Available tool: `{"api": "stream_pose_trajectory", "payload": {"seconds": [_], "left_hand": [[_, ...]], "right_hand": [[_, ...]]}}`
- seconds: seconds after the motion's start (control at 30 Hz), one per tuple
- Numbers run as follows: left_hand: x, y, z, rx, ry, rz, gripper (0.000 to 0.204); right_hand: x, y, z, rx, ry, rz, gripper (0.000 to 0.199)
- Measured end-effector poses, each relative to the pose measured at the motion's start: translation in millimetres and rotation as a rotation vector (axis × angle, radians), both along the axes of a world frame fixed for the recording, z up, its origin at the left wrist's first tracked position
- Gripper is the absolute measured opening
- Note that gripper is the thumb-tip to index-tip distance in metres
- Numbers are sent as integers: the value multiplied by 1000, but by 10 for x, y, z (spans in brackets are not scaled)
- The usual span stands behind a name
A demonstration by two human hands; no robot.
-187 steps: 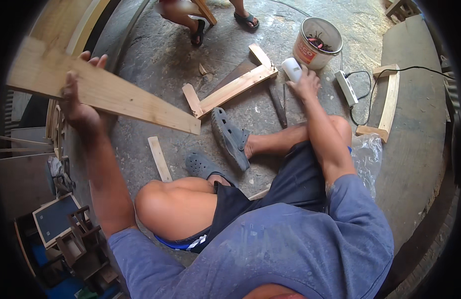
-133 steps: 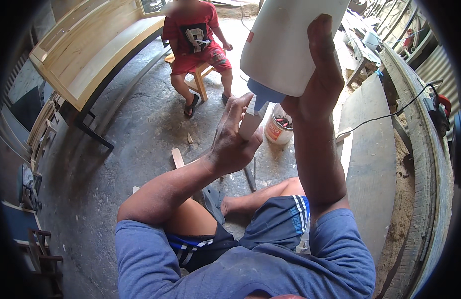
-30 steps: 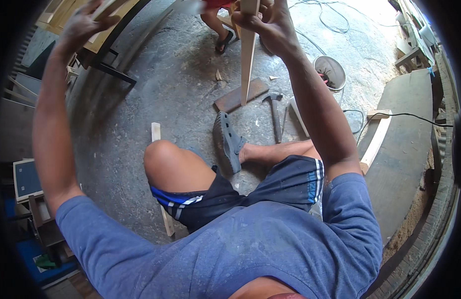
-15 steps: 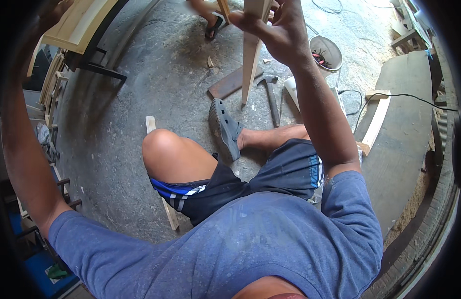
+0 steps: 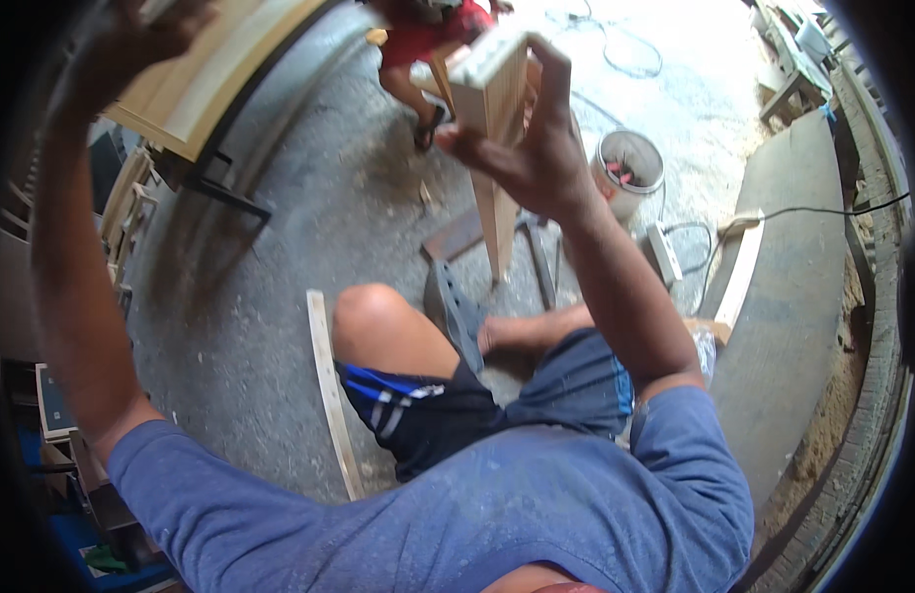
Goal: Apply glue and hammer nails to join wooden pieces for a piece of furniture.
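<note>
Right hand (image 5: 548, 163) fingers clamp pale tapered wooden board (image 5: 491, 114). Left hand (image 5: 141, 42) blurred; fingers: cannot tell. Dark shorts' (image 5: 443, 420) blue print (image 5: 623, 385) illegible.

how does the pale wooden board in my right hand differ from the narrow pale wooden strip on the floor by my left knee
The pale wooden board is held on end in the right hand; the narrow pale wooden strip lies on the rough grey floor. The board looks broader, though it is nearer the camera; the strip looks slender. Both are pale wood.
</note>
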State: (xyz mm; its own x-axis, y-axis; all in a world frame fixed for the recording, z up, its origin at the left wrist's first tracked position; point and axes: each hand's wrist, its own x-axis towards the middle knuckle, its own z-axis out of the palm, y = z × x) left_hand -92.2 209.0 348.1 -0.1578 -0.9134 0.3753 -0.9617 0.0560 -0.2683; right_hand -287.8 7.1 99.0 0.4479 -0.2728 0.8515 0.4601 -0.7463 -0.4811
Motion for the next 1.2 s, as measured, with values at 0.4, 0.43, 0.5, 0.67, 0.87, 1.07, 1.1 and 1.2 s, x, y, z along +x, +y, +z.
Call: {"api": "stream_pose_trajectory", "payload": {"seconds": [0.4, 0.43, 0.5, 0.67, 0.87, 1.07, 1.1, 1.2], "left_hand": [[167, -271, -316, 16, 174, -81, 81], [140, -302, -346, 10, 193, -45, 81], [75, -364, -378, 31, 136, -52, 80], [1, -392, -450, 9, 91, -106, 77], [26, -326, -460, -8, 137, 1, 76], [-45, -352, -499, 48, 138, -64, 76], [-49, -363, -521, 55, 137, -43, 76], [-38, -401, -575, 65, 93, -30, 77]], "right_hand": [[-106, 109, 277, 179, 176, 122, 106], [-105, 110, 268, 218, 177, 166, 106], [-98, 109, 257, 209, 164, 156, 106], [-121, 129, 265, 252, 156, 202, 104], [-159, 159, 307, 284, 129, 220, 99], [-139, 159, 307, 314, 127, 264, 98], [-141, 162, 300, 363, 112, 301, 98], [-168, 162, 289, 455, 144, 334, 103]]}}
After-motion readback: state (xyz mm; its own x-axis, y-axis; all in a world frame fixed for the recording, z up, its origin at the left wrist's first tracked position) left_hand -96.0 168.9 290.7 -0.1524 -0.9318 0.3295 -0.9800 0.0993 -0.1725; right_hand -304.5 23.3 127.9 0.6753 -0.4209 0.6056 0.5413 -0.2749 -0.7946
